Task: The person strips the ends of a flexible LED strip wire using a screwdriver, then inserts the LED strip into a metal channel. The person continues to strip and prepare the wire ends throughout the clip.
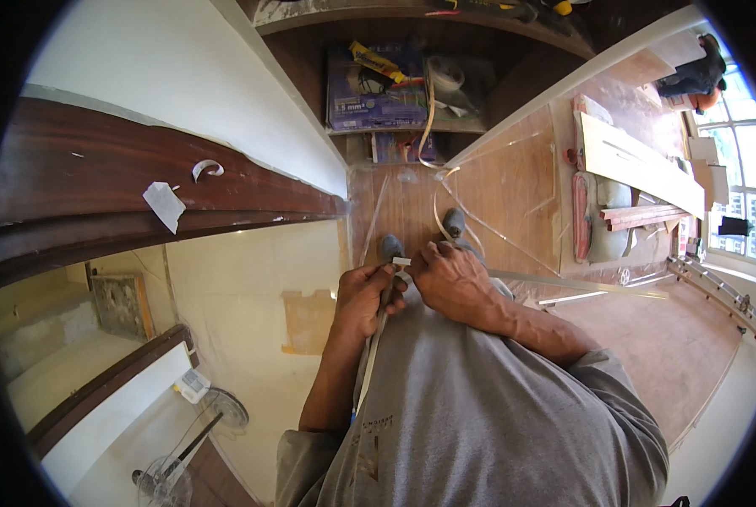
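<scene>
In front of my chest, my left hand is closed, its thumb and fingers pinching a narrow pale strip. My right hand is closed too, right beside it, its fingers bent down over the strip. The white end of the strip shows in the small gap between the hands. A long straight pale length extends to the right from behind my right hand. Another thin strip hangs below my left hand along my grey shirt. What lies under my right fingers is hidden.
A wooden shelf unit ahead holds blue boxes and a yellow tube. A curling tan strip trails from it to the floor. Left is a dark wood ledge with paper scraps; right are boards and a ladder.
</scene>
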{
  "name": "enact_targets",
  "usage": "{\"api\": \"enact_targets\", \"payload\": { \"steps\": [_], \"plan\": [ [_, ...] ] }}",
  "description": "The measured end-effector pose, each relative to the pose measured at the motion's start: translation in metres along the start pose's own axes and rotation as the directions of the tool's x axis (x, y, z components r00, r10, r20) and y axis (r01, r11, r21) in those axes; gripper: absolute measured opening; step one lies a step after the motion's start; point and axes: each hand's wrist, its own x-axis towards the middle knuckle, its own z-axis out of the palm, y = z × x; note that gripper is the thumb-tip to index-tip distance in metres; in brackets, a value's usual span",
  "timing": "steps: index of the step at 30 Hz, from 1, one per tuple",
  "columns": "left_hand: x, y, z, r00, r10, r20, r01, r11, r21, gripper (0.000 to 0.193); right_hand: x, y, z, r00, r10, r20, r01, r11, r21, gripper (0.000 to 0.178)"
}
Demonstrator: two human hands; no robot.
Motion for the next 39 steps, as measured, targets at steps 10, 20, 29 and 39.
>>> {"api": "enact_targets", "payload": {
  "steps": [10,20,29,39],
  "plan": [
    [0.007,0.032,0.004,0.983,0.177,-0.053,-0.178,0.984,-0.016,0.022,0.035,0.008,-0.021,0.982,-0.13,-0.139,0.125,0.991,-0.043,0.022],
    [0.01,0.034,-0.001,0.973,0.205,-0.102,-0.207,0.978,-0.004,0.027,0.046,0.005,-0.015,0.973,-0.176,-0.152,0.156,0.979,-0.131,0.017],
    [0.012,0.031,-0.003,0.979,0.185,-0.089,-0.187,0.982,-0.009,0.026,0.044,0.004,-0.009,0.987,-0.15,-0.056,0.143,0.983,-0.115,0.032],
    [0.02,0.021,0.003,0.984,0.127,-0.128,-0.127,0.992,0.008,0.026,0.042,0.006,-0.01,0.998,-0.066,0.006,0.066,0.998,-0.006,0.021]
  ]
}}
